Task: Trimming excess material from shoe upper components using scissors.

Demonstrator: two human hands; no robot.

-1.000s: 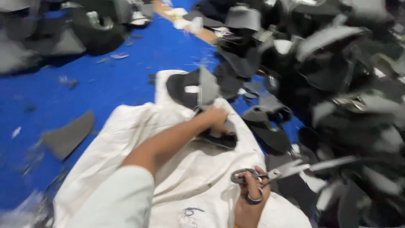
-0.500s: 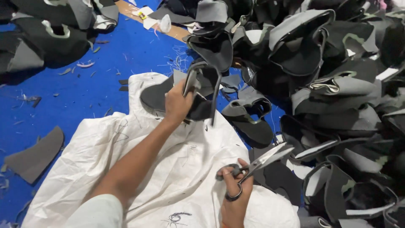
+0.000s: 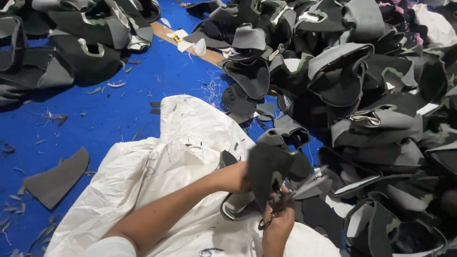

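Scissors (image 3: pixel 285 202) are held in the right hand (image 3: pixel 278 221), fingers passed through the loops at the near end, blades pointed right and away toward the pile; the hand is closed tight around the handles. Whether the blades are parted or together cannot be told, since they are blurred. A dark shoe-upper piece (image 3: pixel 266 173) is gripped by the left hand (image 3: pixel 238 176), fingers clamped on its left edge, the piece held upright just above the scissors and touching the right hand. A pale-lined part of the same or a second piece (image 3: pixel 235 207) hangs below the left wrist.

Beneath both forearms a crumpled white woven sack (image 3: pixel 157 166) is spread, reaching from the near edge toward the middle of the scene. A light sleeve (image 3: pixel 109 247) is seen at the near edge on the left arm.

To the right and far right, a large heap of dark shoe uppers (image 3: pixel 371 95) with grey and pale linings is stacked, filling that whole side. A second, smaller heap (image 3: pixel 71 43) lies at the far left.

Blue floor covering (image 3: pixel 95 114) is exposed between the heaps, strewn with small offcuts and threads. A flat grey curved offcut (image 3: pixel 57 178) lies on it at the near left, just beside the sack. A tan strip (image 3: pixel 209 54) with bits of paper lies far, between the two heaps.
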